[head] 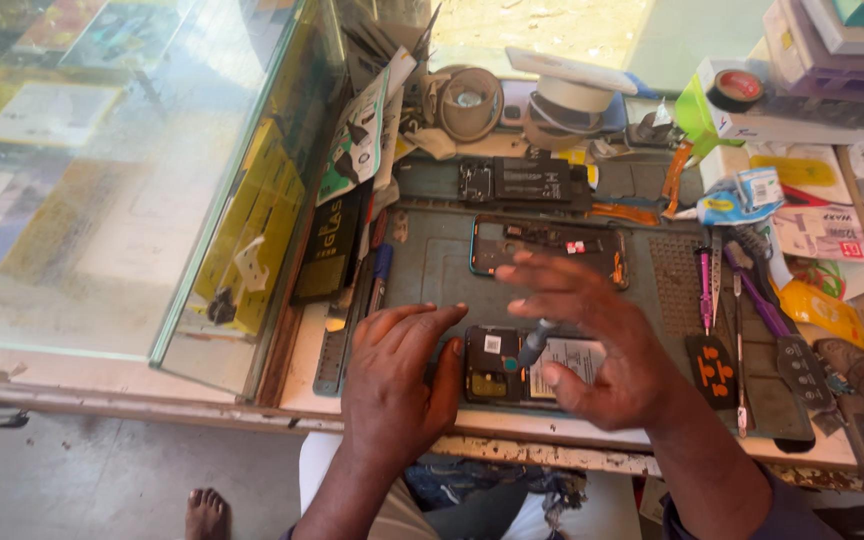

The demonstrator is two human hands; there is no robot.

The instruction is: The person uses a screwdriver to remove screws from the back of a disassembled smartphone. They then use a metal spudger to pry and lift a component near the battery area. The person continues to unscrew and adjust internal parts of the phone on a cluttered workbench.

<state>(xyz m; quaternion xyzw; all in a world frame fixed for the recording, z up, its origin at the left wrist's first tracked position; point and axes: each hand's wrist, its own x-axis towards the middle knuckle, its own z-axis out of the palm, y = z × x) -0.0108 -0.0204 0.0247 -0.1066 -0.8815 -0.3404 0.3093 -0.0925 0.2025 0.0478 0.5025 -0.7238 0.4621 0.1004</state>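
An opened phone (512,365) lies face down near the front edge of the grey-green work mat (432,265), its battery and circuit board showing. My left hand (397,380) rests flat beside it, thumb against the phone's left end. My right hand (592,335) hovers over the phone with fingers spread and grips a small screwdriver (534,343) whose tip points down at the board. Behind it lies a phone frame (550,248) with a blue rim, partly hidden by my fingers.
A glass display case (132,170) stands at the left. Tweezers, brushes and a pink-handled tool (704,285) lie at the mat's right. Rolls of tape (572,100), a glue tube (737,200), boxes and another black phone part (527,182) crowd the back.
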